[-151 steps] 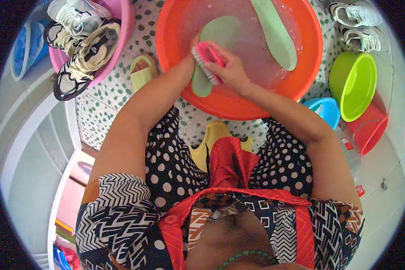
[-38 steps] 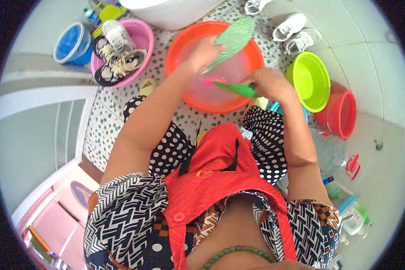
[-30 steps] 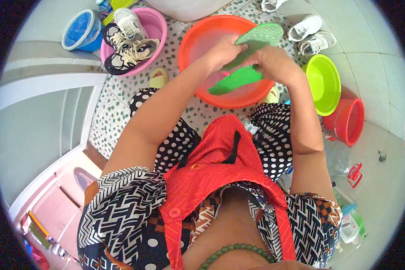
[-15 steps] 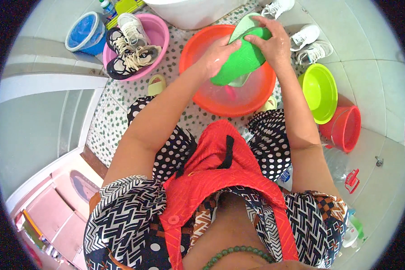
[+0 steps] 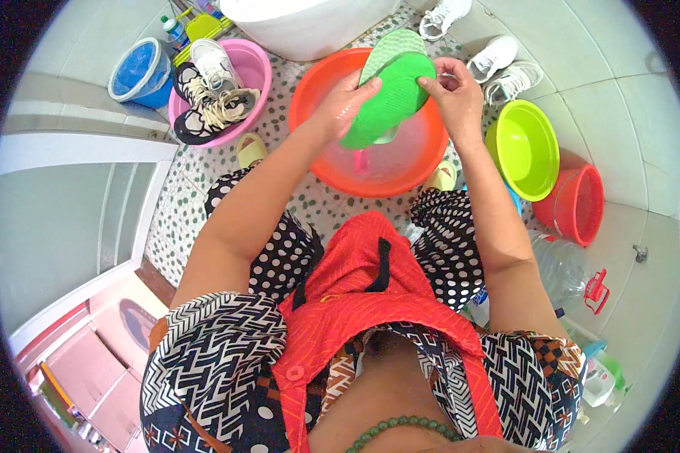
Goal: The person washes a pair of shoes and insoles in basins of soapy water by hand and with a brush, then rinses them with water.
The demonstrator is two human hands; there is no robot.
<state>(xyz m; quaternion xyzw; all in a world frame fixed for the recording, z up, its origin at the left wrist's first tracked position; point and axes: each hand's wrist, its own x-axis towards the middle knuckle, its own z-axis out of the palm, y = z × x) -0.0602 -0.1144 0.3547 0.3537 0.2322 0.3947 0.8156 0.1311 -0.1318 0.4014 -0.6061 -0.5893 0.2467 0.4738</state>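
Note:
Over the orange basin [image 5: 307, 143] I hold a green slipper [image 5: 393, 98], with a wide bright green upper and a paler, ridged sole showing behind it. My left hand [image 5: 342, 106] grips its left side, thumb on top. My right hand [image 5: 459, 94] is closed at its right edge, thumb against the bright green surface; its fingertips are partly hidden. Cloudy water [image 5: 400, 162] fills the basin, with a small pink thing [image 5: 363, 161] in it that I cannot make out.
Left, a pink basin [image 5: 263, 72] holds several shoes [image 5: 217, 106], beside a blue bucket [image 5: 140, 72]. To the right are white shoes [image 5: 495, 59], a lime basin [image 5: 525, 147], a red bucket [image 5: 582, 204] and a clear bottle [image 5: 555, 264]. A white fixture [image 5: 310, 30] stands ahead.
The slipper has turned slightly in my hands and shows more of its pale sole. My right hand has slid from its top down to its right edge. The view has shifted slightly.

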